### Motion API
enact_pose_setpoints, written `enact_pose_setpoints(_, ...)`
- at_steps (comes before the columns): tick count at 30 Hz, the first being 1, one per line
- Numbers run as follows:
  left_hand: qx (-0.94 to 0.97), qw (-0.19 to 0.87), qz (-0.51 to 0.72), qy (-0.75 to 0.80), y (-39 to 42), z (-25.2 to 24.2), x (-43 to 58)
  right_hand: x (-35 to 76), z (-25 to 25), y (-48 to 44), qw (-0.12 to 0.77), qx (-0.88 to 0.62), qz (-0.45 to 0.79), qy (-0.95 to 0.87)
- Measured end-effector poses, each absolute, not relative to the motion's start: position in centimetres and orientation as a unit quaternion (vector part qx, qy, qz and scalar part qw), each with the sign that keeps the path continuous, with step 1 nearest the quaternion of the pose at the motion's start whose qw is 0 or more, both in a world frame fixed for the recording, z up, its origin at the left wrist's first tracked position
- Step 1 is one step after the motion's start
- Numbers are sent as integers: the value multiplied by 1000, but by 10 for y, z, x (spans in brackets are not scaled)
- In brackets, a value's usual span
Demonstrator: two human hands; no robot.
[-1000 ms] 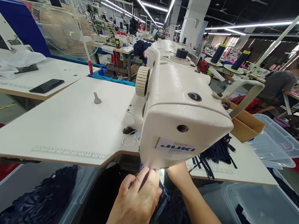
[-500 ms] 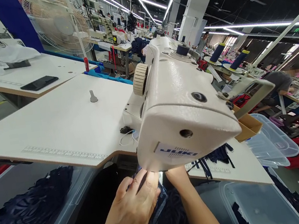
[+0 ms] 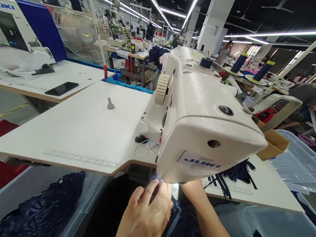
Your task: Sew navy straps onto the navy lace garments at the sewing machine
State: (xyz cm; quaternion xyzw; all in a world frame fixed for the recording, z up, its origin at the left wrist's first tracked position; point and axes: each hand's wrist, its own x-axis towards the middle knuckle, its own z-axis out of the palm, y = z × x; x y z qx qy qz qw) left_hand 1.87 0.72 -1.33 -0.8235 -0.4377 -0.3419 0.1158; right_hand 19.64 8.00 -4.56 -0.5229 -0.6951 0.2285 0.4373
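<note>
Close in front of me stands a white sewing machine (image 3: 208,134), its head end facing me. My left hand (image 3: 151,206) is closed on dark blue fabric (image 3: 174,215) below the left side of the machine head. The fabric hangs down between my forearms and looks like denim. My right hand (image 3: 193,190) reaches under the machine head from the right. Its fingers are hidden behind the head, so their grip cannot be seen. A light glows between the two hands. The needle area is out of sight.
Dark navy strips (image 3: 238,176) lie on the white table (image 3: 94,128) right of the machine. A clear bin (image 3: 98,194) with navy pieces stands lower left. Clear lids (image 3: 301,160) and a cardboard box (image 3: 274,144) are at right. A phone (image 3: 61,88) lies on the neighbouring table.
My view has turned slightly left, so the machine and tables appear further right. Both hands stay at the machine head, the left still on the fabric.
</note>
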Motion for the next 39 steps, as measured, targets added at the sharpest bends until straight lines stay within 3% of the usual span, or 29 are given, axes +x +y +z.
enact_pose_setpoints(14, -873, 162, -245, -388, 10, -22, 15, 192, -39, 76, 452, -517, 232, -689)
enact_pose_setpoints(21, -872, 157, -264, -381, 10, -16, 19, 180, -26, 78, 465, -526, 254, -665)
enact_pose_setpoints(30, -840, -9, -363, -402, 7, -7, 10, 181, -19, 5, 551, -561, 271, -555)
enact_pose_setpoints(33, -837, -36, -354, -416, 6, -7, 7, 182, -21, -20, 569, -466, 227, -638)
enact_pose_setpoints(39, -845, -6, -398, -356, 3, -9, 3, 184, -30, -34, 521, -316, 43, -792)
